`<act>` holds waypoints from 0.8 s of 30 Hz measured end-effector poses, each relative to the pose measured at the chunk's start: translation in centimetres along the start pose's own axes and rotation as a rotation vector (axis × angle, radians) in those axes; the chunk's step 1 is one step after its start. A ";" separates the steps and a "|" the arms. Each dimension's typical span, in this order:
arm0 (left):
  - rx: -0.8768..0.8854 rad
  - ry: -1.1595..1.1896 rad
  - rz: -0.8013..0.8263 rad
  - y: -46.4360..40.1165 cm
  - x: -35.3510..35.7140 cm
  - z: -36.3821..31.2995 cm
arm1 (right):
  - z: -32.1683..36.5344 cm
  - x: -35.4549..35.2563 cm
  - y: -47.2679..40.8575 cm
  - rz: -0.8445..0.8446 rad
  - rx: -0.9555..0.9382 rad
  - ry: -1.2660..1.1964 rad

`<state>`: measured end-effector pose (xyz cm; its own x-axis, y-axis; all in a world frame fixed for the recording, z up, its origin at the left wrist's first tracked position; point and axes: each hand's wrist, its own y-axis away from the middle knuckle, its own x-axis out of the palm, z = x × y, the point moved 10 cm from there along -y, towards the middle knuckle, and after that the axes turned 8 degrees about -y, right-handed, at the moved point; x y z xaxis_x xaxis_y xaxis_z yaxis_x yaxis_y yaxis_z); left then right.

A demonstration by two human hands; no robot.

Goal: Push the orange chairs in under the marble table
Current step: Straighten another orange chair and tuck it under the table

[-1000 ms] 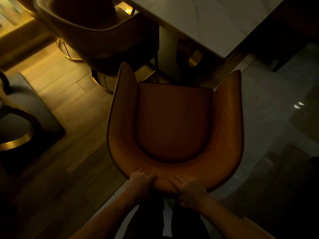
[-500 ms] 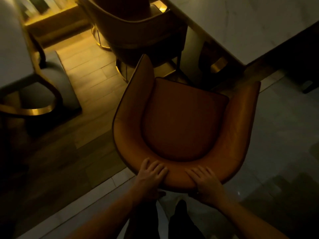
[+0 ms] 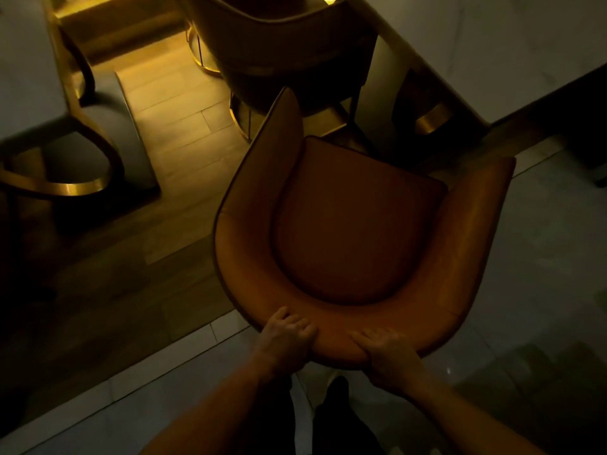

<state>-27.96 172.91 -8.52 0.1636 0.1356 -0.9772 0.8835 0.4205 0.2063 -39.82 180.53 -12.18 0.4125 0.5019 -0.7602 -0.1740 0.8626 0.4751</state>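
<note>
Room: dim, warm low light; wood-plank floor (image 3: 170, 126) on the left meets pale glossy tile (image 3: 542, 290) on the right, seam running diagonally under the chair
Task thing: orange chair (image 3: 358, 224) stands on that seam, clear of the marble table (image 3: 492, 37), open front aimed at the table's near corner rather than square to an edge
Left hand (image 3: 285, 339): fingers curled over the top of the backrest rim, clamped on it
Right hand (image 3: 391, 356): wrapped on the same rim just beside the left, thumb side under, fingers on top
Second chair (image 3: 279, 44): darker in this light, already close against the table's long side, its gold ring base (image 3: 243, 116) near the orange chair's left arm tip
Risk, collision: pushed straight ahead, the left arm tip would likely meet the second chair or its base; cause is the skewed heading
Risk, table corner: right arm could catch the slab edge or the gold-trimmed leg (image 3: 430, 119) beneath; clearance under the top cannot be judged
Risk, floor: legs may snag or skid where wood changes to tile
Risk, control: both hands sit close together at mid-back, so little leverage to steer; chair may yaw
Materials: chair looks smooth leather-like, padded, one-piece curved shell with dark piping and inset rounded seat cushion
Table: pale veined stone, flat, sharp-cornered
Left edge: another pale tabletop (image 3: 26, 77) and a grey seat on a gold curved frame (image 3: 65, 188)
</note>
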 end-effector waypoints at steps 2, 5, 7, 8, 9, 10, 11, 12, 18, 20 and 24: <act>-0.011 0.001 0.033 -0.1 0.3 1.0 | 0.3 -0.2 -0.7 -0.001 -0.001 -0.011; -0.031 0.000 0.015 -0.5 -0.1 3.2 | 1.0 -0.5 -2.5 -0.012 -0.013 -0.049; -0.019 0.018 0.010 -0.7 -0.4 4.5 | 1.6 -1.0 -3.6 -0.020 -0.009 -0.064; -0.017 0.019 0.014 -0.7 -0.3 5.2 | 2.0 -1.3 -4.2 -0.023 -0.002 -0.068; -0.010 0.013 0.020 -0.7 -0.3 5.9 | 2.4 -1.5 -4.7 -0.025 0.003 -0.068; -0.006 0.005 0.028 -0.7 -0.3 6.7 | 2.8 -1.6 -5.3 -0.026 0.004 -0.065; -0.003 -0.002 0.049 -0.7 -0.2 7.4 | 3.2 -1.6 -5.8 -0.026 0.005 -0.067; 0.001 -0.009 0.072 -0.7 -0.1 8.3 | 3.5 -1.6 -6.3 -0.030 0.009 -0.073; 0.018 -0.046 0.154 -0.9 0.2 14.3 | 6.5 -3.0 -11.0 -0.070 0.024 -0.126; 0.030 -0.061 0.151 -1.4 -0.5 16.4 | 7.3 -3.9 -12.7 -0.117 0.030 -0.140; 0.048 -0.074 0.143 -2.2 -1.2 20.4 | 8.6 -5.1 -16.1 -0.172 0.054 -0.148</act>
<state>-21.15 153.56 -8.79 0.3197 0.1241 -0.9394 0.8686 0.3577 0.3428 -31.41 163.57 -12.15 0.5596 0.3296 -0.7604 -0.0433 0.9279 0.3704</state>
